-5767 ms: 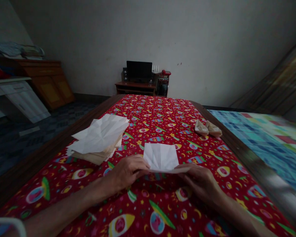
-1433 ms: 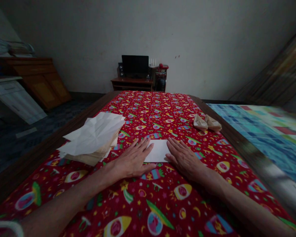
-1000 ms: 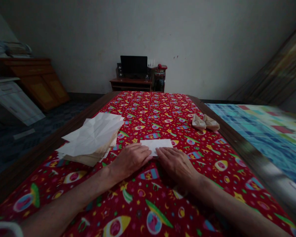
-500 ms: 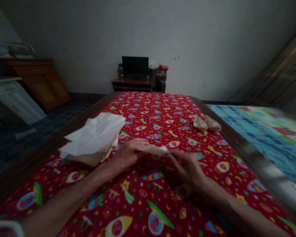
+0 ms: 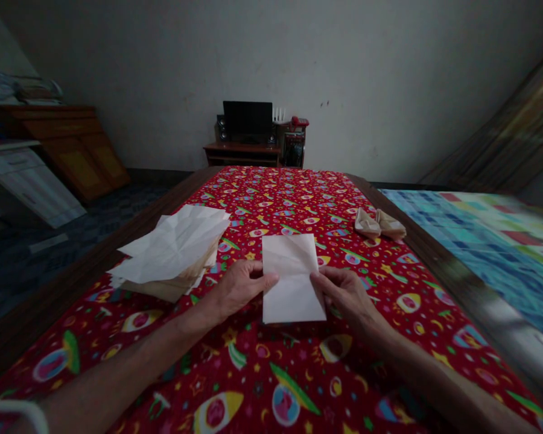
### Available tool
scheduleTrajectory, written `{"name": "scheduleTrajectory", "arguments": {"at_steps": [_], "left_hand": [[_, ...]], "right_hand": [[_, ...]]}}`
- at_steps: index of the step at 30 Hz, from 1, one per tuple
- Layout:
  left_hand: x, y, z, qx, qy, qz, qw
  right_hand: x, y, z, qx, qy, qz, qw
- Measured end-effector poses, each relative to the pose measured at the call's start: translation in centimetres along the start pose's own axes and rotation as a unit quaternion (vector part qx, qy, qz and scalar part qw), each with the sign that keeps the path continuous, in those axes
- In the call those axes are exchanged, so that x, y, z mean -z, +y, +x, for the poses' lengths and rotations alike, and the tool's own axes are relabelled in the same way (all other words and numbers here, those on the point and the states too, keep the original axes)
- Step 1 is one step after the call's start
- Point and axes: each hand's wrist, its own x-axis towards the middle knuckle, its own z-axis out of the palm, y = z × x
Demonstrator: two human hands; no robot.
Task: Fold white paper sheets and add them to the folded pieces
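Observation:
Between my hands is a folded sheet of white paper point(image 5: 293, 295), a tall rectangle with a crease across its middle. My left hand point(image 5: 243, 284) pinches its left edge, thumb on top and fingers behind. On the opposite edge, my right hand point(image 5: 344, 290) grips the paper the same way at about the same height. A stack of creased paper sheets point(image 5: 176, 244), white above and brownish below, lies just beyond my left hand. Two folded paper pieces point(image 5: 380, 225), beige and boat-like, sit side by side near the table's right edge.
A red patterned cloth point(image 5: 226, 374) covers the table, whose dark wooden border point(image 5: 434, 265) shows at the sides. Past the far end stands a desk with a monitor point(image 5: 248, 122) and speakers. A bed point(image 5: 475, 241) is on the right, cabinets point(image 5: 72, 144) on the left.
The folded paper, seen nearly edge-on before, has tilted up so its broad white face shows. Both hands have shifted their hold to its left and right edges.

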Motion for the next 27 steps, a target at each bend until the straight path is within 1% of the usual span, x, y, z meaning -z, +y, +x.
{"name": "scheduleTrajectory", "arguments": {"at_steps": [2,5,6,7,8,9,10,11,12,13,14,15,16,17,18,20,23,25,27], "left_hand": [[0.0,-0.3,0.1,0.006,0.0,0.048,0.999],[0.1,-1.0,0.3,0.008,-0.013,0.093,0.996],[0.1,-1.3,0.5,0.006,-0.008,0.101,0.995],[0.2,-1.6,0.7,-0.004,0.008,0.111,0.994],[0.3,-1.8,0.9,-0.027,0.043,0.127,0.991],[0.4,-2.0,1.1,-0.063,0.088,0.153,0.982],[0.5,-2.0,1.2,-0.111,0.135,0.19,0.966],[0.6,-2.0,1.2,-0.163,0.167,0.233,0.944],[0.6,-1.9,1.1,-0.212,0.174,0.275,0.921],[0.5,-1.8,0.9,-0.253,0.15,0.317,0.902],[0.2,-1.7,0.6,-0.282,0.1,0.354,0.886],[-0.1,-1.6,0.2,-0.299,0.036,0.386,0.872],[-0.5,-1.5,-0.2,-0.305,-0.029,0.416,0.856],[-0.9,-1.5,-0.6,-0.306,-0.075,0.443,0.84],[-1.3,-1.6,-1.0,-0.301,-0.108,0.463,0.827],[-2.0,-1.8,-1.4,-0.292,-0.139,0.484,0.813],[-2.4,-2.0,-1.5,-0.284,-0.145,0.492,0.81],[-2.3,-2.0,-1.4,-0.285,-0.147,0.495,0.807],[-2.2,-1.8,-1.4,-0.288,-0.151,0.496,0.805]], "right_hand": [[0.2,0.4,0.3,0.009,-0.006,-0.031,0.999],[0.6,0.7,0.5,0.021,-0.002,-0.113,0.993],[0.7,0.8,0.6,0.02,0.003,-0.146,0.989],[0.7,0.7,0.5,0.015,0.006,-0.174,0.985],[0.8,0.6,0.5,0.008,0.007,-0.196,0.981],[0.8,0.5,0.5,0.001,0.006,-0.214,0.977],[0.8,0.4,0.5,-0.005,0.003,-0.232,0.973],[0.8,0.3,0.5,-0.007,-0.001,-0.251,0.968],[0.9,0.2,0.5,-0.004,-0.002,-0.274,0.962],[0.9,0.1,0.5,0.003,-0.002,-0.301,0.954],[0.9,0.1,0.6,0.012,0.0,-0.33,0.944],[0.9,0.1,0.6,0.021,0.002,-0.357,0.934],[1.0,0.1,0.6,0.03,0.004,-0.382,0.924],[1.0,0.1,0.6,0.038,0.003,-0.406,0.913],[1.0,0.1,0.6,0.046,0.002,-0.431,0.901],[1.1,0.2,0.4,0.066,0.011,-0.494,0.867],[1.2,0.5,0.0,0.111,0.061,-0.585,0.801],[1.3,0.7,-0.3,0.164,0.088,-0.612,0.769],[1.5,1.1,-0.5,0.242,0.077,-0.619,0.743]]}}
